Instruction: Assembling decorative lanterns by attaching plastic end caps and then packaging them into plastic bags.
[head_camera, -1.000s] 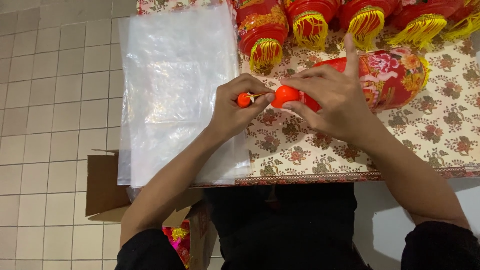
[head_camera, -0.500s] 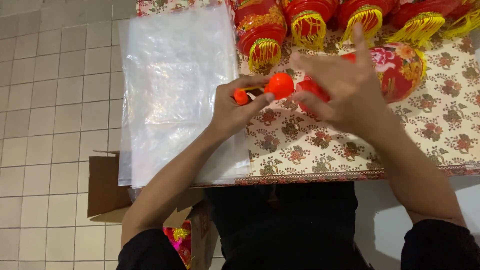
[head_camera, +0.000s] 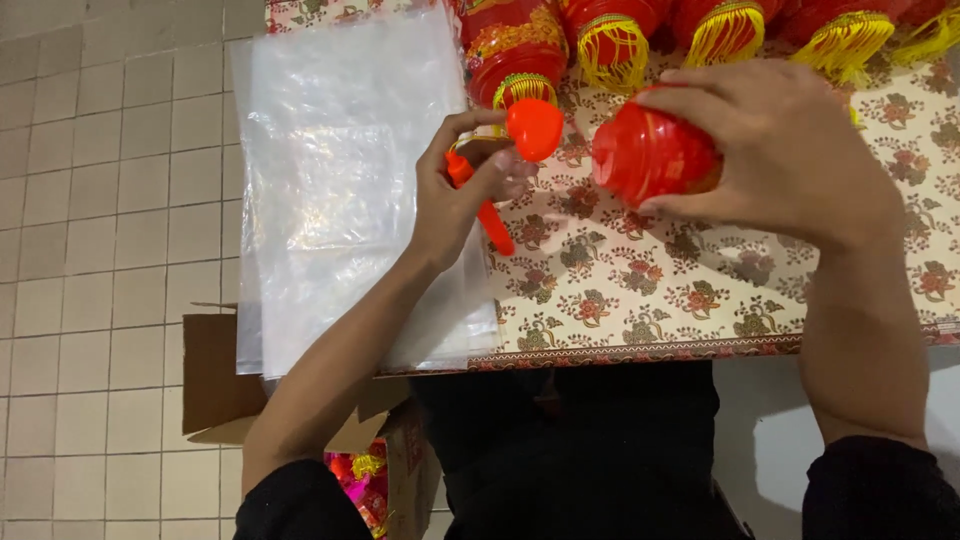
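Here, left hand (head_camera: 455, 195) pinching glossy orange plastic handle (head_camera: 480, 205), right hand (head_camera: 790, 150) cupping ribbed red lantern (head_camera: 650, 155)

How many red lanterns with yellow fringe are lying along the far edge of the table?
5, perhaps more beyond the frame. From left: one by the plastic sheets, then the second, third, fourth, and a partly visible fifth at the right corner.
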